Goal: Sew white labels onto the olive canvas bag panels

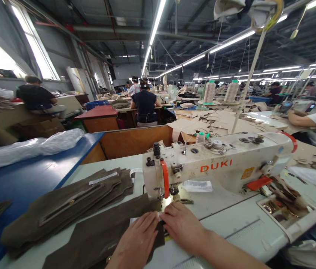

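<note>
A dark olive fabric piece [99,228] lies on the table of a white sewing machine [211,160], its far end close to the lit needle area. My left hand [139,237] rests flat on this fabric, fingers stretched forward and close together. A white strip [160,215] shows between the fingertips of both hands, just in front of the presser foot [167,194], and part of it is hidden under my left hand. My right hand [182,226] is closed, with curled fingers pinching at the strip's edge beside the needle. Fingertip contact is partly covered.
Left of the machine lies a stack of olive fabric pieces [71,201] with a slit opening and a white strip on top. A tray of metal parts [284,213] is set in the table at right. A blue table [48,164] adjoins at left. Other people sit at work farther off.
</note>
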`<move>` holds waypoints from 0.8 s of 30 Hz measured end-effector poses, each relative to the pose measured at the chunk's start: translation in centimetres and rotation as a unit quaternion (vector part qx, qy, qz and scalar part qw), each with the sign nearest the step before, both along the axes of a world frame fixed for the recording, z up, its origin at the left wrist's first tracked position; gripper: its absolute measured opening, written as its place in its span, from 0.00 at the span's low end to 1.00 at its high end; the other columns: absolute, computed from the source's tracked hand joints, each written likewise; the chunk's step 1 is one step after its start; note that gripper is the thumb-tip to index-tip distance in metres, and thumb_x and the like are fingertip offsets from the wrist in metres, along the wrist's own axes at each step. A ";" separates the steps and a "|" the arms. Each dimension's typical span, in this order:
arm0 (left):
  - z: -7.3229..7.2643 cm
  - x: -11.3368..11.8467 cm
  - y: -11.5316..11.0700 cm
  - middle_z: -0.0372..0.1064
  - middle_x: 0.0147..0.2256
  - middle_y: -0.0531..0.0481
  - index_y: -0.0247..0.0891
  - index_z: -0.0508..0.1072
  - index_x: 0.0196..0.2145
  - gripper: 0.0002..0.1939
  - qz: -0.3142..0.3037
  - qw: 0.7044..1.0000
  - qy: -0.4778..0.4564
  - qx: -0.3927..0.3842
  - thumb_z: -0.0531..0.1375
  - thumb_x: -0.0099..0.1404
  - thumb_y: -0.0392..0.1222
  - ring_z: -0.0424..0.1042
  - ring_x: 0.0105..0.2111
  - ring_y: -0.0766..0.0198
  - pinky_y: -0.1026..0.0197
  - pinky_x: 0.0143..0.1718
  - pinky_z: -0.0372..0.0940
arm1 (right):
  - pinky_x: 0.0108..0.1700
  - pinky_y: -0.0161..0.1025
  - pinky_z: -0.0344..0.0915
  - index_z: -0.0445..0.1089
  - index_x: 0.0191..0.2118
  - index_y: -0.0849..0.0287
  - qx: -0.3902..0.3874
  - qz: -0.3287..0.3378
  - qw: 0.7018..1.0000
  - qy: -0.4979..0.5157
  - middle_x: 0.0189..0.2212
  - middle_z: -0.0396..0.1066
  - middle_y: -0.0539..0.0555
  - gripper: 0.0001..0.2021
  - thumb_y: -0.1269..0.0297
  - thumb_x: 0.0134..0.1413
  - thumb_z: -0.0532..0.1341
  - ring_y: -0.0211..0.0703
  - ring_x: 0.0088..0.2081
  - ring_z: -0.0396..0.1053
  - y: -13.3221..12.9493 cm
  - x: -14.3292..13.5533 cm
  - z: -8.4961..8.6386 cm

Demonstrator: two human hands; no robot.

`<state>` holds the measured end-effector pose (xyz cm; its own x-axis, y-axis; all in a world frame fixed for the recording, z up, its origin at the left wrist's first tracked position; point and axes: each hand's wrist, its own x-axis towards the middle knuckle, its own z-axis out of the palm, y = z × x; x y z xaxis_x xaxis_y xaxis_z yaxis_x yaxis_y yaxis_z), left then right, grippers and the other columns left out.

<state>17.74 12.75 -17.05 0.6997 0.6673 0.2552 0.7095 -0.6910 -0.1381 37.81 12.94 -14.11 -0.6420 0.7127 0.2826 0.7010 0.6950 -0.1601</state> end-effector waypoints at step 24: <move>0.6 0.7 0.1 0.72 0.52 0.48 0.41 0.70 0.53 0.18 0.028 0.998 -0.054 0.005 0.52 0.67 0.40 0.71 0.51 0.58 0.54 0.52 0.67 | 0.46 0.43 0.61 0.67 0.38 0.59 0.041 -0.046 0.997 0.041 0.37 0.69 0.53 0.04 0.71 0.62 0.56 0.45 0.40 0.65 1.4 -0.2 -1.5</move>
